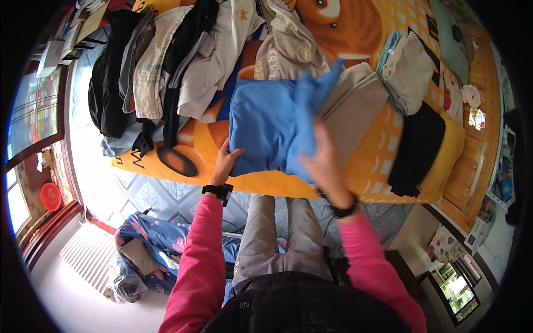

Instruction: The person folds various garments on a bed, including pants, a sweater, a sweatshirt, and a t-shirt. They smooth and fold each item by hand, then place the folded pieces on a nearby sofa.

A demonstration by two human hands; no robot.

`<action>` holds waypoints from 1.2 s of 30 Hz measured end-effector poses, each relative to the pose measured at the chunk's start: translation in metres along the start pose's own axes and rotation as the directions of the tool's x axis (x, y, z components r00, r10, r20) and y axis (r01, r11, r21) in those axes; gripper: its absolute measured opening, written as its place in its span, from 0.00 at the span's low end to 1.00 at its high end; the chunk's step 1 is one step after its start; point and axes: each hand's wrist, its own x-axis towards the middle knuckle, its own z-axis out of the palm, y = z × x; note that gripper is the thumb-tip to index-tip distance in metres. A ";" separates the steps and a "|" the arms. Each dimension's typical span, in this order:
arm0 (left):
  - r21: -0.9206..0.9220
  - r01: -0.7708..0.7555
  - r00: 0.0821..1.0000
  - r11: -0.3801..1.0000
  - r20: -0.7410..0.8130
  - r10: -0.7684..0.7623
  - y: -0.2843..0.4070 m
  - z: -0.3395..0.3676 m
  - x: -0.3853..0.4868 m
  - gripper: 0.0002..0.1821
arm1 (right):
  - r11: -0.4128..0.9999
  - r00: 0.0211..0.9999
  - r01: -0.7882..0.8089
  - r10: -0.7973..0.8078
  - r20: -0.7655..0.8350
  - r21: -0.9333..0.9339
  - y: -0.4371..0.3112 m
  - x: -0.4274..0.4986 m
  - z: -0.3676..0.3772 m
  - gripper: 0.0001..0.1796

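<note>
A blue garment (pixel 266 125) is stretched out above the near part of a bed, partly covering what lies behind it. My left hand (pixel 225 162) grips its lower left edge, thumb on top of the cloth. At the lower right edge, my right hand (pixel 327 166) is blurred by motion and appears to pinch the fabric. The garment's upper right part is blurred too. Just behind the blue cloth lie grey-beige trousers (pixel 354 104) on the right and a pale beige top (pixel 291 50) with printed lettering at the back.
An orange patterned blanket (pixel 204 181) covers the bed. Several dark and pale clothes, including black garments (pixel 106 75) and a white top (pixel 208 75), lie left. To the right are folded beige (pixel 406 75), black (pixel 420 141) and yellow clothes (pixel 449 145) beside a wooden board (pixel 479 158).
</note>
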 end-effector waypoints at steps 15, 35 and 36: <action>-0.180 0.144 0.981 0.973 -0.105 -0.165 0.023 0.003 0.002 0.42 | 0.953 0.933 0.289 -0.261 0.249 -0.086 -0.026 -0.044 0.160 0.33; 0.163 -0.043 0.931 0.986 -0.352 0.099 -0.040 0.012 0.029 0.19 | -0.393 0.526 -0.220 0.723 0.447 0.893 0.056 -0.087 0.102 0.22; 0.096 -0.028 0.936 0.995 -0.346 0.060 -0.046 0.015 0.028 0.19 | -0.349 0.519 -0.294 0.724 0.455 0.890 0.066 -0.094 0.100 0.21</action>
